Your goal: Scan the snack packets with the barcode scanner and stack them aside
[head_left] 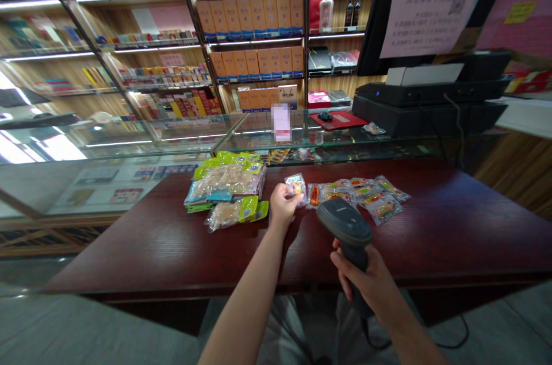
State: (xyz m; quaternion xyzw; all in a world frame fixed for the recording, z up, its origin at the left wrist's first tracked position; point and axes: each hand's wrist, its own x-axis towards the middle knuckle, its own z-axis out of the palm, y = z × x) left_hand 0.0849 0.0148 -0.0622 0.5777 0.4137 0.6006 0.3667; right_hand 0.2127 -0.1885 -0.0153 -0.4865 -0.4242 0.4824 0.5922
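Observation:
Pinched in the fingers of my left hand (283, 204) is a small clear snack packet (296, 183) with a coloured label, held just over the table. My right hand (366, 279) is wrapped round the handle of a dark grey barcode scanner (345, 221), its head tilted up and to the left. Beyond the scanner lie several similar small snack packets (336, 192), spread to the right. To the left of my left hand sits a pile of larger green-and-clear food bags (228, 175), with a couple more bags (233, 212) in front of it.
The dark red wooden table (172, 256) meets a glass display counter (245, 135) behind. A cash register (431, 100) with a monitor stands at the back right. On the counter are a mouse (325, 116) and a red mat (345, 120). The scanner's cable (457, 342) hangs below the table.

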